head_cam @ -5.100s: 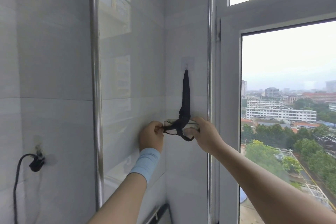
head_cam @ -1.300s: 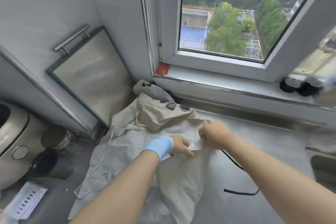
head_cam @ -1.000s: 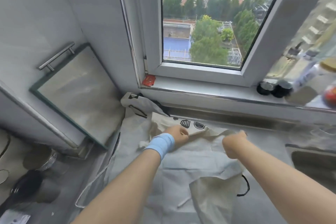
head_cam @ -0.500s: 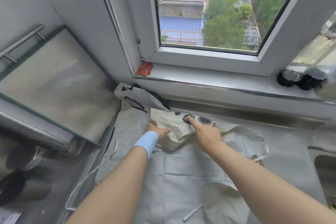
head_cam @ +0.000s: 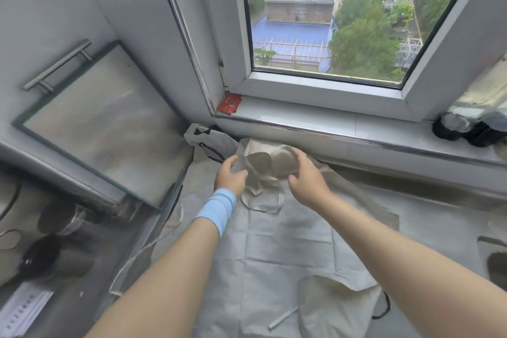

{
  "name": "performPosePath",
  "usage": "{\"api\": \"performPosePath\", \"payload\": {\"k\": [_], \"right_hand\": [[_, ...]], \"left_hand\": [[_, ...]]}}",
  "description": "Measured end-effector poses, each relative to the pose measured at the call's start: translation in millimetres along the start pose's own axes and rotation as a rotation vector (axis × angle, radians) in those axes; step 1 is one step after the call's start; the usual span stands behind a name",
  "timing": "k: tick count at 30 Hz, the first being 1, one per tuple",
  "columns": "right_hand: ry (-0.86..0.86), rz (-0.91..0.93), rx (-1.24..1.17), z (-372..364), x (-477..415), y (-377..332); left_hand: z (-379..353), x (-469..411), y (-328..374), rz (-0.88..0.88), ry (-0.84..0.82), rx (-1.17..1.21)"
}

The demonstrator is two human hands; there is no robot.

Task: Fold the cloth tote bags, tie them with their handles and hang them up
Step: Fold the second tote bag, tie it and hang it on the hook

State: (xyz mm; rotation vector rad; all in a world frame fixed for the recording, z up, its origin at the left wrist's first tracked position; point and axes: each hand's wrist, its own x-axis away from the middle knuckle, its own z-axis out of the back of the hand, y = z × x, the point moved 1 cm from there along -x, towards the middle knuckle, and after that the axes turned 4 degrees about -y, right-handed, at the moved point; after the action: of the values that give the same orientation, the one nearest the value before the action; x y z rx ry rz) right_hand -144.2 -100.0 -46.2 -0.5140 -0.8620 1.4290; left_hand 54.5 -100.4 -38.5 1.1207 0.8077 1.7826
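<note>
Window [head_cam: 329,22] and counter [head_cam: 439,214] are framed much as 0.5 s ago. The flat bag [head_cam: 274,244] stays spread on the counter under both forearms.

Change: the bunched bag [head_cam: 267,163], lying on the flat bag just below the sill [head_cam: 329,125], is now gathered tighter, and its black print no longer shows. The left hand [head_cam: 230,177] grips its left end with fingers curled round the cloth. The right hand [head_cam: 307,181] clamps the right end and no longer points a finger.

Hidden: the sink [head_cam: 493,263] is cut off by the right edge. The dark items [head_cam: 466,132] on the sill are blurred, can't identify.

Count:
- Four bags: flat, bunched, a folded bag [head_cam: 337,307] at the bottom, and a small printed bag [head_cam: 208,140] in the corner. Borders between them are hard to tell.
- One glass board [head_cam: 101,123], leaning at left.
- One wristband [head_cam: 218,207], on the left wrist.
- One red packet [head_cam: 229,103], on the sill.
</note>
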Motion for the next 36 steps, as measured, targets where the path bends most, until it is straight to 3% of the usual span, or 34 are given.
{"api": "performPosePath", "payload": {"k": [3,9,12,17,22,26,29,30,32,34,36], "right_hand": [[-0.039,0.179,0.192,-28.8,23.1,13.7],[-0.665,0.121,0.437,-46.1,90.1,24.8],[-0.829,0.021,0.55,-41.5,120.6,39.7],[-0.906,-0.112,0.768,-26.3,158.7,63.2],[-0.748,-0.091,0.951,-6.1,216.8,63.1],[-0.747,-0.519,1.21,16.9,264.4,112.5],[-0.855,-0.765,1.345,28.0,292.1,131.3],[-0.842,-0.742,1.387,27.2,302.5,117.2],[-0.725,-0.49,1.382,16.0,307.3,85.3],[-0.459,-0.168,1.188,-4.9,302.6,67.5],[-0.391,0.03,0.943,-39.7,304.4,51.5]], "left_hand": [[-10.7,25.9,-23.5,-0.024,-0.042,-0.218],[-29.3,85.6,-73.8,-0.039,-0.248,-0.56],[-37.4,115.2,-94.7,-0.054,-0.366,-0.707],[-49.4,151.2,-119.8,-0.104,-0.476,-0.94],[-47.6,192.1,-132.7,-0.192,-0.528,-1.048],[-47.1,224.2,-141.6,-0.212,-0.58,-1.064],[-47.2,245.5,-146.7,-0.274,-0.551,-1.103],[-47.0,253.5,-149.6,-0.284,-0.525,-1.131],[-45.6,263.4,-157.5,-0.261,-0.501,-1.153],[-42.6,272.6,-165.7,-0.222,-0.536,-1.059],[-37.0,283.2,-176.3,-0.195,-0.528,-0.849]]}}
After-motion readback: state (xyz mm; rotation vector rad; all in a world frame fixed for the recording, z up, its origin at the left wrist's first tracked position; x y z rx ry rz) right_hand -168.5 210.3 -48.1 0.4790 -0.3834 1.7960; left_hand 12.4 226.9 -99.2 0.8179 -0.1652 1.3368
